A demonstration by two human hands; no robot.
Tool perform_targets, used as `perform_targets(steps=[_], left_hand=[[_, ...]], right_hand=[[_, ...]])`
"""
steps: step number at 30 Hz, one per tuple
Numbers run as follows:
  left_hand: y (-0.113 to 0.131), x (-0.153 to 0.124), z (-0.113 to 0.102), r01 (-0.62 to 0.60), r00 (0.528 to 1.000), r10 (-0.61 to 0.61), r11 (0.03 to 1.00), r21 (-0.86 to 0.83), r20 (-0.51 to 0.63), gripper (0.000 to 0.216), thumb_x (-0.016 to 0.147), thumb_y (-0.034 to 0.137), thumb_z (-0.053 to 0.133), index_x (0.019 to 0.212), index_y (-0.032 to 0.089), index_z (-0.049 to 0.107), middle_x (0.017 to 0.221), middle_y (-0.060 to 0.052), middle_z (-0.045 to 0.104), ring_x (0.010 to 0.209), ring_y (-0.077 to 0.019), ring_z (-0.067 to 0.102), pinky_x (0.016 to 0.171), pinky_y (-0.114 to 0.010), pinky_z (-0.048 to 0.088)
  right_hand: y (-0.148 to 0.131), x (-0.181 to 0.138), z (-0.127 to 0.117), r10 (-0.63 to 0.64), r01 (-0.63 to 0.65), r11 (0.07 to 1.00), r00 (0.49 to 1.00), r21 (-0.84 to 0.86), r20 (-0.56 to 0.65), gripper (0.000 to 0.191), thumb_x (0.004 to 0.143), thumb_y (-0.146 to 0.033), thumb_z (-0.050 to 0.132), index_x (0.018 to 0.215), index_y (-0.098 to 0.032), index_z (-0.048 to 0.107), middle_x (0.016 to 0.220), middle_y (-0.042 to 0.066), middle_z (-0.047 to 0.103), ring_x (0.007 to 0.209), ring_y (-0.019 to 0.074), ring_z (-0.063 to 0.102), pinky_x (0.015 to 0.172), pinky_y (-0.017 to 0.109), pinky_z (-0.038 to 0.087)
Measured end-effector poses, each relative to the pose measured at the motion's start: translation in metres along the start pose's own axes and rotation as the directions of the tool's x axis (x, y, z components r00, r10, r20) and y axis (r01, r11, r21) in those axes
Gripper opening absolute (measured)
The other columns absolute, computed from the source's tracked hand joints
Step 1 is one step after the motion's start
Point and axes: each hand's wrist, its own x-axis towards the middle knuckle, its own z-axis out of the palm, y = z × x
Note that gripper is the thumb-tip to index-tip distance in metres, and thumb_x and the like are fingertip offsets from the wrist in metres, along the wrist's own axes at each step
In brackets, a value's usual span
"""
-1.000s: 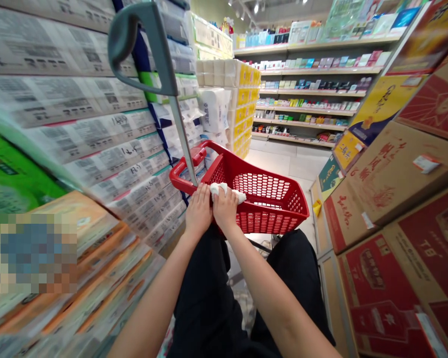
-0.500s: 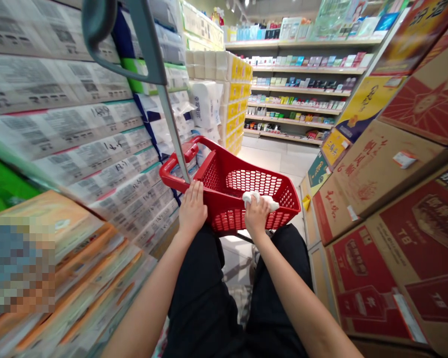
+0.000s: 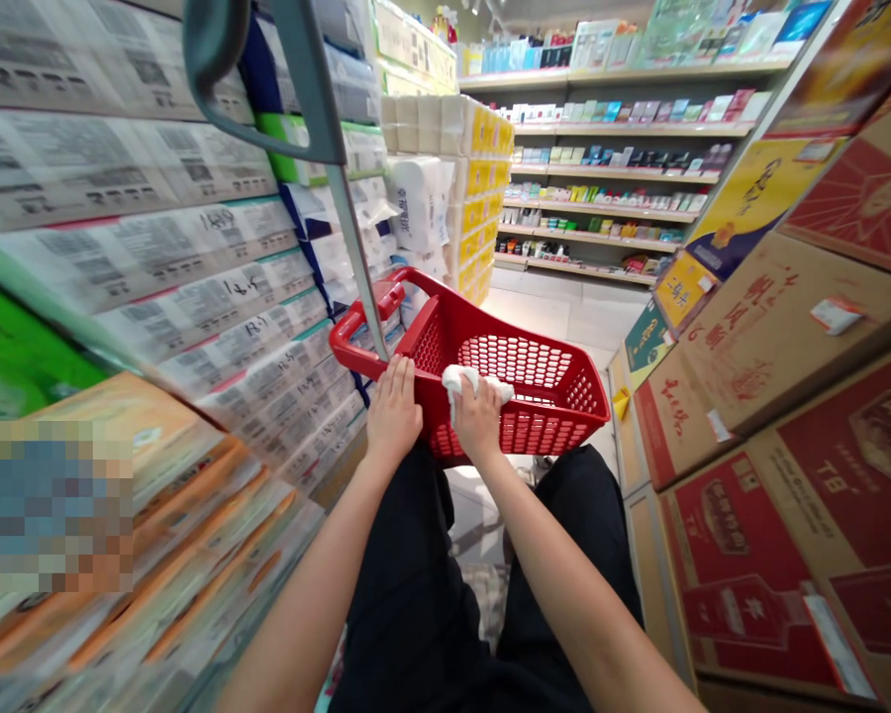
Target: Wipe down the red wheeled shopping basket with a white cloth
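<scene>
A red plastic shopping basket (image 3: 482, 319) with perforated sides stands in front of my knees. My left hand (image 3: 395, 411) holds its near rim close to the foot of the metal pull rod (image 3: 357, 262), fingers lying over the edge. In my right hand (image 3: 479, 424) is a crumpled white cloth (image 3: 460, 378), pressed on the near rim about mid-length; the fingertips are partly hidden by it. The rod rises to a grey handle (image 3: 331, 119) at the upper left. The basket's inside shows no goods, though part of its floor is hidden.
Stacked wrapped paper packs (image 3: 185, 267) wall off the left side, with orange packs (image 3: 193, 535) nearer me. Red and brown cartons (image 3: 757, 555) line the right. Beyond the basket are pale floor tiles (image 3: 564, 297) and shelves of small boxes (image 3: 616, 134).
My right hand has slid the white cloth leftward along the near rim, closer to my left hand. The left hand keeps its place on the basket. The view has shifted slightly.
</scene>
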Motion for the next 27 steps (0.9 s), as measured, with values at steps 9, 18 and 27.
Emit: perform_targets(steps=[9, 18, 27], left_hand=[[-0.001, -0.001, 0.003, -0.003, 1.000, 0.003, 0.999, -0.034, -0.005, 0.075, 0.077, 0.008, 0.048, 0.150, 0.005, 0.030, 0.157, -0.016, 0.035, 0.149, -0.0276, 0.024, 0.121, -0.046, 0.026], [-0.003, -0.001, 0.006, -0.008, 1.000, 0.007, 0.999, -0.033, -0.027, 0.070, 0.081, 0.010, 0.046, 0.149, 0.006, 0.031, 0.156, -0.017, 0.037, 0.149, -0.0268, 0.025, 0.121, -0.045, 0.027], [-0.001, 0.000, 0.002, 0.000, 1.000, 0.000, 1.000, -0.026, -0.015, 0.070, 0.080, 0.009, 0.047, 0.148, 0.007, 0.033, 0.155, -0.017, 0.038, 0.148, -0.0269, 0.027, 0.120, -0.045, 0.028]], right_hand=[[0.107, -0.036, -0.023, 0.084, -0.097, 0.980, 0.993, -0.174, -0.079, 0.041, 0.100, -0.032, 0.036, 0.131, -0.015, 0.057, 0.130, 0.018, 0.055, 0.122, 0.0293, 0.045, 0.108, 0.047, 0.030], [-0.035, 0.011, 0.002, 0.222, -0.222, 0.974, 0.975, 0.038, -0.010, 0.039, 0.099, -0.029, 0.039, 0.131, -0.015, 0.057, 0.131, 0.019, 0.053, 0.118, 0.0326, 0.046, 0.106, 0.051, 0.031], [-0.029, 0.012, 0.001, 0.026, -0.026, 0.998, 1.000, 0.061, 0.006, 0.041, 0.101, -0.032, 0.037, 0.136, -0.017, 0.051, 0.135, 0.016, 0.052, 0.118, 0.0269, 0.045, 0.105, 0.044, 0.032]])
